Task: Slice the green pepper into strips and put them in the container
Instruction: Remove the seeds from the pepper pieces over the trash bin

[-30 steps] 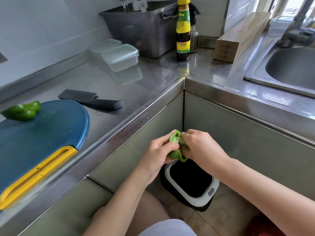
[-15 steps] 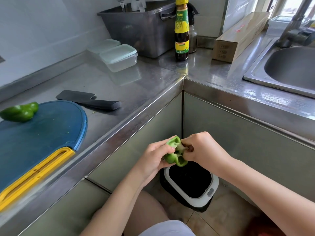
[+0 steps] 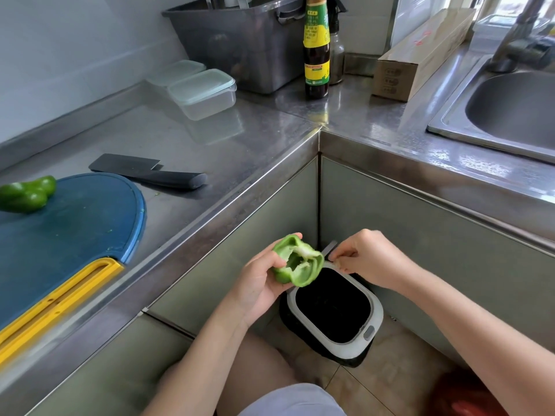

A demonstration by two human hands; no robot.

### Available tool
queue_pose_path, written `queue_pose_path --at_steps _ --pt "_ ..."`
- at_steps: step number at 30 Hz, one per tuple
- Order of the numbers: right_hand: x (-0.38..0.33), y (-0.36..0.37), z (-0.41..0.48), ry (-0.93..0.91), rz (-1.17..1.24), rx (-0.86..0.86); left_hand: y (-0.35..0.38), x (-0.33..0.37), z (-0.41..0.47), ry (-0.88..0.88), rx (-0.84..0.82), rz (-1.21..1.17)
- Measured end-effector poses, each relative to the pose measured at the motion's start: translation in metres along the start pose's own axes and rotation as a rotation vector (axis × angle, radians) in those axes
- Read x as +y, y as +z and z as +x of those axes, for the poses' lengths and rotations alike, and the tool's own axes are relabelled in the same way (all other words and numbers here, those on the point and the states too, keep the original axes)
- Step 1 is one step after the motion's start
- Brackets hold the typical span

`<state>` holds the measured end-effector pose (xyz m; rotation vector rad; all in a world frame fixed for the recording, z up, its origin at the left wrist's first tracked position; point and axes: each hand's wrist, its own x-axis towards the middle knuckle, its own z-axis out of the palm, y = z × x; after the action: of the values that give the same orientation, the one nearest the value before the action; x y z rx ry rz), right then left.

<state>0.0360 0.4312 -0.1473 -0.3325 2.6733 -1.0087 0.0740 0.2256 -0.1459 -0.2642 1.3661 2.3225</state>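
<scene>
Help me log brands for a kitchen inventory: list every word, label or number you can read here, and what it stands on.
Sauce bottle: the green and yellow label carries print, but it is too blurred to read.
Cardboard box: there are round printed marks on its end and a red mark on top, and none is legible.
Nothing else in view shows any text.
</scene>
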Motion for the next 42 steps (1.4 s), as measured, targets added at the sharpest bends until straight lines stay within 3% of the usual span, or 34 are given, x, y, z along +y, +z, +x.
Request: queue_pose_path --at_steps 4,9,14,16,19,22,25,30,42 --pt "0.031 0.032 0.005 0.021 -0.207 -0.002 0.0 -0.008 0.003 -0.009 0.066 -0.083" --pt "0.045 0.04 0.005 0.071 -0.157 0.089 -0.001 -0.011 0.001 -0.039 0.095 -0.085" --pt "0.044 0.041 0.006 0.06 -0.185 0.059 0.0 -0.011 0.003 -0.048 0.102 -0.081" --pt "0.037 0.036 0.003 -0.009 -0.197 0.133 -0.001 -0.011 0.003 -0.048 0.096 -0.081" --pt "0.017 0.019 -0.008 -0.299 -0.088 0.273 -0.004 -0.011 0.003 -0.052 0.065 -0.055" --pt "-0.009 0.004 -0.02 -0.554 -0.066 0.095 -0.004 -0.009 0.001 -0.09 -0.013 0.031" --pt "-0.022 0.008 -0.023 -0.702 -0.258 -0.022 -0.001 -0.004 -0.002 -0.104 -0.13 0.094" --pt "-0.029 0.005 -0.02 -0.727 -0.411 -0.08 0.0 0.006 -0.008 -0.088 -0.272 0.17" --pt "-0.033 -0.004 -0.03 -0.772 -0.217 -0.027 0.009 0.006 -0.014 -0.085 -0.366 0.13"
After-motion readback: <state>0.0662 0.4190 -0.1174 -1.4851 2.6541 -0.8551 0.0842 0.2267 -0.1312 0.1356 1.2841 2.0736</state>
